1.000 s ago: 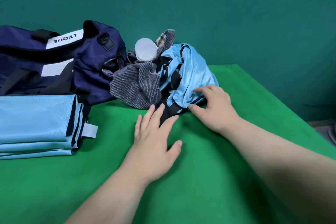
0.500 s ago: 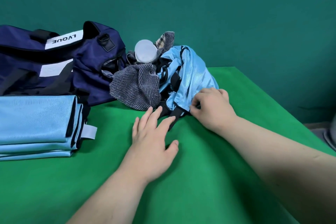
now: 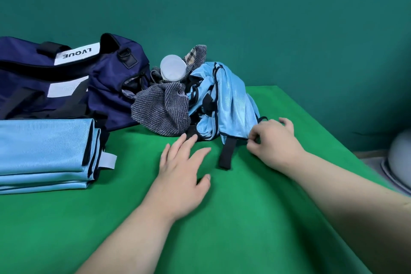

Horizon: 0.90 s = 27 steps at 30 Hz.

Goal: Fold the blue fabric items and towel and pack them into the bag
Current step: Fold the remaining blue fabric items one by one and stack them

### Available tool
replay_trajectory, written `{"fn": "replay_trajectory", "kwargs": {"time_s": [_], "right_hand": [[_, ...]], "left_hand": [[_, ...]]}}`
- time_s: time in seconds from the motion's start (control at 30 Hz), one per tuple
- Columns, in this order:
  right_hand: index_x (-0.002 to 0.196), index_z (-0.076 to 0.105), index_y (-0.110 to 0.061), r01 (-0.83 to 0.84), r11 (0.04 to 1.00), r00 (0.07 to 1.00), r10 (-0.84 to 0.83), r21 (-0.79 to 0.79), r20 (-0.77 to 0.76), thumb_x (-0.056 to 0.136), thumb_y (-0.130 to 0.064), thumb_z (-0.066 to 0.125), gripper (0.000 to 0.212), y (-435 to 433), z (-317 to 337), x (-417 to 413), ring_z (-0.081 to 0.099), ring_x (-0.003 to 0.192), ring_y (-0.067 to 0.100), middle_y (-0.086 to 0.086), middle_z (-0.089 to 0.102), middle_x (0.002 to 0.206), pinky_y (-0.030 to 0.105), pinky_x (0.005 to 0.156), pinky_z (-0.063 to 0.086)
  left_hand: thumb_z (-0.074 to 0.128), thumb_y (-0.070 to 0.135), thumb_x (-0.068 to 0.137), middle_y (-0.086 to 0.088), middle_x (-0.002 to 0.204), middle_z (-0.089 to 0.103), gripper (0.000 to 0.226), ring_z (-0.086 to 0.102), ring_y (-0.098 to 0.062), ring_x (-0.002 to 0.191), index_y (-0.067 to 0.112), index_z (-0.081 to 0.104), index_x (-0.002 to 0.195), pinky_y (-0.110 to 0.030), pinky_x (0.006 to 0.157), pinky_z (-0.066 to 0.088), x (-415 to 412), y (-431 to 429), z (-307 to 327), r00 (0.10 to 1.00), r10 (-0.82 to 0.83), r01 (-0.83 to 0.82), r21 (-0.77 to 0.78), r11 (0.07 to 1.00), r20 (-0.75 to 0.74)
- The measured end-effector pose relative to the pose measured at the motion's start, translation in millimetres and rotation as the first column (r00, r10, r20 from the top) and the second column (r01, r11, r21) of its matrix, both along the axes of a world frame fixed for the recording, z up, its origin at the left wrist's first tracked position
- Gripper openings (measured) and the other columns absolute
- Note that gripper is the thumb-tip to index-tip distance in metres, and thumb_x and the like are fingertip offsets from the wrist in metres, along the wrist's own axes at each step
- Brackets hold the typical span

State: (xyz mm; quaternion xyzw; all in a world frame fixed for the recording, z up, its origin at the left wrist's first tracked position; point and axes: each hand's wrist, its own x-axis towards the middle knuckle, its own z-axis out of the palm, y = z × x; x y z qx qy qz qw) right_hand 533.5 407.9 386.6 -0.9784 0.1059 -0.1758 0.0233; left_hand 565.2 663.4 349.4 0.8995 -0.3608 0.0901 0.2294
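Observation:
A crumpled light-blue fabric item [image 3: 231, 104] with black trim lies heaped at the back of the green table. My right hand [image 3: 274, 142] pinches its lower right edge. A black strap [image 3: 226, 153] hangs from it onto the table. My left hand [image 3: 182, 167] lies flat on the table with fingers spread, its fingertips at the pile's black front edge. A grey striped towel [image 3: 162, 109] is bunched left of the blue item. A navy duffel bag [image 3: 66, 78] stands at the back left. A folded light-blue fabric stack [image 3: 44, 151] lies in front of the bag.
A translucent white bottle cap [image 3: 173, 68] pokes out of the pile between towel and bag. The green table [image 3: 222, 229] ends at the right, where a grey rounded object [image 3: 400, 162] sits beyond the edge. A teal wall rises behind.
My right hand has slid right along the blue item's edge and now pinches it, pulling the fabric out; the black strap has come free onto the table. My left hand barely moved.

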Motion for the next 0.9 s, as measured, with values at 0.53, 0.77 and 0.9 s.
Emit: {"fn": "replay_trajectory", "kwargs": {"time_s": [0.53, 0.77, 0.9], "right_hand": [[0.069, 0.054, -0.03, -0.101, 0.97, 0.994, 0.107, 0.222, -0.013, 0.072, -0.042, 0.052, 0.013, 15.7, -4.2, -171.3, 0.048, 0.081, 0.007, -0.018, 0.053, 0.073, 0.028, 0.092, 0.034], [0.072, 0.055, -0.027, -0.14, 0.915, 0.99, 0.13, 0.378, 0.052, 0.072, -0.037, 0.054, 0.01, 68.7, -26.8, -240.4, 0.049, 0.083, 0.01, -0.016, 0.053, 0.077, 0.033, 0.085, 0.045], [0.072, 0.056, -0.028, -0.17, 0.899, 0.985, 0.148, 0.403, 0.086, 0.073, -0.038, 0.053, 0.011, 102.0, -29.5, -271.0, 0.05, 0.083, 0.01, -0.014, 0.056, 0.078, 0.033, 0.085, 0.044]], "left_hand": [[0.021, 0.06, 0.083, 0.01, 0.158, 0.026, 0.07, 0.008, -0.009, 0.149, 0.034, 0.043, 0.144, -0.029, 0.118, 0.01, -76.0, 27.1, -2.7, 0.998, -0.066, 0.065, 0.093, 0.994, 0.01], [0.025, 0.061, 0.086, 0.011, 0.153, 0.035, 0.068, 0.02, -0.009, 0.145, 0.031, 0.048, 0.141, -0.028, 0.119, 0.017, -153.7, 62.0, -1.5, 0.996, -0.068, 0.072, 0.064, 0.995, -0.065], [0.022, 0.059, 0.087, 0.013, 0.147, 0.04, 0.066, 0.027, -0.008, 0.141, 0.03, 0.051, 0.139, -0.034, 0.119, 0.025, -195.3, 89.4, -3.4, 0.995, -0.021, 0.026, 0.043, 0.999, -0.098]]}}
